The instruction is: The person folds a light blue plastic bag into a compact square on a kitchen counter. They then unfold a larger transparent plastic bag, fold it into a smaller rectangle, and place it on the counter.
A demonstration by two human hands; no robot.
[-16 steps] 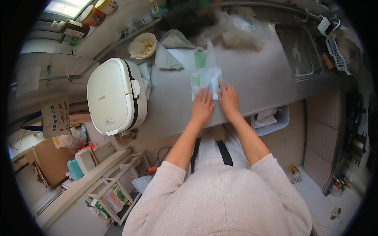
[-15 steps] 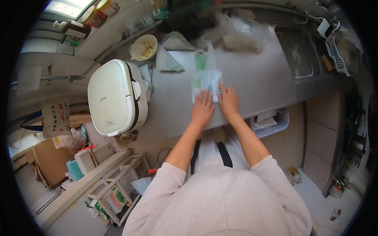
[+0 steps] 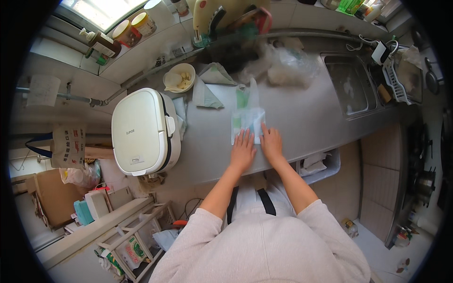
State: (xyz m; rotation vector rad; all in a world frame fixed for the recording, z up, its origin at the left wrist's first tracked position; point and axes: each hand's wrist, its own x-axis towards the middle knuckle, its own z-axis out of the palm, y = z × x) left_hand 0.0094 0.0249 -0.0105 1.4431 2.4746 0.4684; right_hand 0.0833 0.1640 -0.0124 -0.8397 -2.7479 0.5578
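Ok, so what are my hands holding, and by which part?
No grip shows: the left hand and right hand rest, fingers extended, at the near end of the flattened plastic bag.

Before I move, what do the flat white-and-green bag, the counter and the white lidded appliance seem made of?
Bag: probably thin plastic film, partly translucent with creases.
Counter: likely stainless steel, grey with soft, blurry highlights.
Lidded appliance: apparently hard plastic, smooth off-white shell with rounded edges; painted metal can't be excluded.

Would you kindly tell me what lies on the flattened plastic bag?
The left hand lies over the near edge of the plastic bag, the right hand at its right side; what they cover is hidden.
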